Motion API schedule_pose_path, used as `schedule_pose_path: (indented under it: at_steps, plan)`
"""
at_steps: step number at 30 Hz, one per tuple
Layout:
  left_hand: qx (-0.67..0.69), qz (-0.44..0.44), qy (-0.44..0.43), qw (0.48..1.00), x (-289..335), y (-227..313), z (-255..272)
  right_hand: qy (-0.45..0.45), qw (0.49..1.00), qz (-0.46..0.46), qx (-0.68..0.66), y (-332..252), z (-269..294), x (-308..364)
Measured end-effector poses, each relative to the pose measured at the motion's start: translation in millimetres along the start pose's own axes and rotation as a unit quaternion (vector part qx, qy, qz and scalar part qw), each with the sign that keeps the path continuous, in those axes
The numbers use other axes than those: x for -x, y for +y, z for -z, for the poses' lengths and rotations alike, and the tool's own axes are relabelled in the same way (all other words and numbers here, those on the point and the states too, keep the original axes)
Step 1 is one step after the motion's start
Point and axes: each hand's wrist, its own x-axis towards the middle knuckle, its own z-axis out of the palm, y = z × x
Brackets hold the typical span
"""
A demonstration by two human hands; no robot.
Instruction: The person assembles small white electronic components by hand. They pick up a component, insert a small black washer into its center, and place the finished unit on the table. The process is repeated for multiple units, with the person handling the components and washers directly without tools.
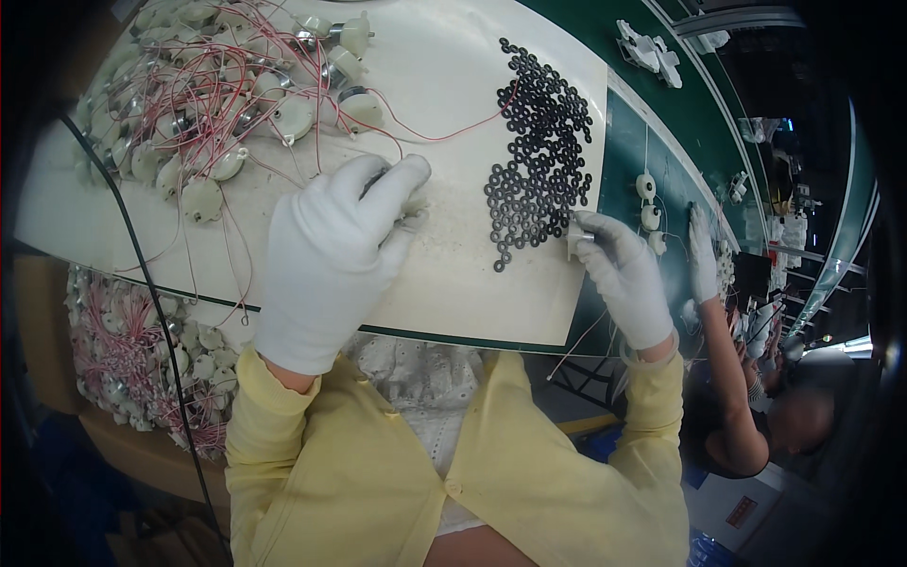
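White gloves cover both hands. My left hand (340, 241) is closed over the white board, thumb and fingers bent round a small pale thing mostly hidden by them. Beside its fingertips a red wire runs up toward a heap of small motors with pale plastic housings (290, 118). At the board's right edge, my right hand (624, 269) pinches a small motor (576, 238) with a silvery side; a thin pale wire (578, 350) hangs below that hand. Just left of it lies a spread of small black rings (539, 180).
A cardboard box (47, 326) full of wired motors stands below the board at left, with a black cable (142, 255) crossing. On the green belt (619, 132) lie several pale motors (650, 217). A co-worker's gloved hand (701, 255) reaches in at right.
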Motion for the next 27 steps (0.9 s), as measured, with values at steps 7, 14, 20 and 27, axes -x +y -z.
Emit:
schedule_pose_path:
  at_steps: [7, 14, 20, 27]
  plan:
    - [-0.014, -0.014, 0.026, 0.999, 1.4, -0.7, -4.8, 0.048, 0.929, 0.193, 0.311, -0.4, -1.7, -11.4]
    - [-0.011, -0.010, 0.014, 1.000, 0.4, -0.5, -2.6, 0.024, 0.879, 0.226, 0.420, -15.1, 2.5, -9.9]
    - [-0.020, 0.005, -0.003, 1.000, 1.8, 1.7, -0.6, -0.030, 0.841, 0.213, 0.497, -34.0, 6.0, 2.5]
    - [-0.017, 0.010, -0.015, 1.000, 0.2, 2.1, 0.3, -0.038, 0.897, 0.218, 0.383, -30.8, 7.9, -3.4]
